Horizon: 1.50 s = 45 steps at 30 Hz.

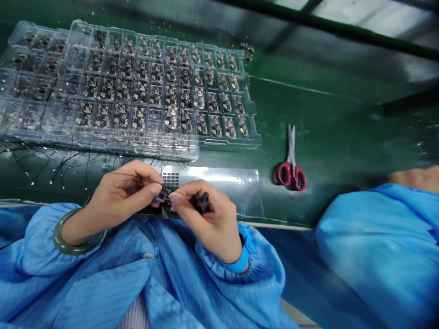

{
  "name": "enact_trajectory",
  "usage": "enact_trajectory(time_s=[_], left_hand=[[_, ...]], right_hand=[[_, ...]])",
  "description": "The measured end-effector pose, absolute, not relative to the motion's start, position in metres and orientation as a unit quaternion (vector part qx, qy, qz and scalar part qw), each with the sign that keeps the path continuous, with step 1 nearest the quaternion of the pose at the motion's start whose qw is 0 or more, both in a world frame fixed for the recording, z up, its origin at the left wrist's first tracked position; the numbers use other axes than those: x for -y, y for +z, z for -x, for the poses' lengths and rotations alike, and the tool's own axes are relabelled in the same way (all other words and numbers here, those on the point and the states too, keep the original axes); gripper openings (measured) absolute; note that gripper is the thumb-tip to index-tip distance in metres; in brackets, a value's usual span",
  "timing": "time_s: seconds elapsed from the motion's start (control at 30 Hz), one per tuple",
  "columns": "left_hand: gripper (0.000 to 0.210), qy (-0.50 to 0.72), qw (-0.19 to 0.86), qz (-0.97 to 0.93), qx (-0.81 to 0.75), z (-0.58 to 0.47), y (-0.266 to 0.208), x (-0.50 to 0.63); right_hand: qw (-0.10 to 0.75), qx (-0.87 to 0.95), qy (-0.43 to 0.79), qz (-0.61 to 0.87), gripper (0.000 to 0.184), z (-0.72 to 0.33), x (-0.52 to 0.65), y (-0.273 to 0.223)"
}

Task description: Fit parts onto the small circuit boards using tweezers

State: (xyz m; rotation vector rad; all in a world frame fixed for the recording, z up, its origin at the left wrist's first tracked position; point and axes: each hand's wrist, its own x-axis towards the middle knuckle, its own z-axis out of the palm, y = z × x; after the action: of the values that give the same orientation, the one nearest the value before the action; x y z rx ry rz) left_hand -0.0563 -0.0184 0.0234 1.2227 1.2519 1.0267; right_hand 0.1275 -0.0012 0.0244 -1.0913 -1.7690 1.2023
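Note:
Between my two hands is a small dark circuit board (pixel 163 195), held close to the table's front edge. My left hand (pixel 125 196) pinches its left side between thumb and fingers. At the board's right edge, the thumb and forefinger of my right hand (pixel 209 217) are closed together. A short black object (pixel 202 202) is tucked in the right palm; its kind cannot be made out. Just behind the board lies a clear plastic sheet (pixel 219 180) with a small block of dark rectangular stickers (pixel 170 178) on it.
Clear compartment trays (pixel 226 141) full of small circuit boards overlap across the back left. Thin black wires (pixel 61 167) stick out along their front. Red-handled scissors (pixel 291 167) lie on the green table (pixel 329 132) to the right. Another person's blue sleeve (pixel 377 246) is at far right.

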Motion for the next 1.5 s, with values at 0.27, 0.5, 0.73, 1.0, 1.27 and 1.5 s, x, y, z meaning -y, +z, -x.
enact_trajectory(time_s=[0.27, 0.5, 0.73, 1.0, 1.27, 1.5], left_hand=[[0.012, 0.321, 0.491, -0.657, -0.474, 0.084, 0.031, 0.015], [0.020, 0.382, 0.523, -0.583, -0.490, 0.087, 0.025, 0.022], [0.026, 0.460, 0.570, -0.519, -0.440, 0.097, 0.017, 0.030], [0.014, 0.605, 0.514, -0.439, -0.421, 0.111, 0.013, 0.034], [0.049, 0.607, 0.456, -0.424, -0.493, 0.130, 0.011, 0.026], [0.037, 0.552, 0.203, -0.573, -0.571, 0.143, 0.007, 0.015]], right_hand=[[0.335, 0.775, 0.399, 0.358, 0.006, -0.121, -0.003, 0.037], [0.393, 0.752, 0.401, 0.345, 0.020, -0.104, -0.003, 0.044], [0.382, 0.775, 0.396, 0.312, 0.021, -0.088, -0.003, 0.064], [0.361, 0.798, 0.377, 0.302, 0.017, -0.050, -0.015, 0.082], [0.390, 0.856, 0.150, 0.305, 0.020, -0.027, -0.075, 0.122], [0.164, 0.914, -0.147, 0.340, 0.031, 0.077, -0.229, 0.092]])
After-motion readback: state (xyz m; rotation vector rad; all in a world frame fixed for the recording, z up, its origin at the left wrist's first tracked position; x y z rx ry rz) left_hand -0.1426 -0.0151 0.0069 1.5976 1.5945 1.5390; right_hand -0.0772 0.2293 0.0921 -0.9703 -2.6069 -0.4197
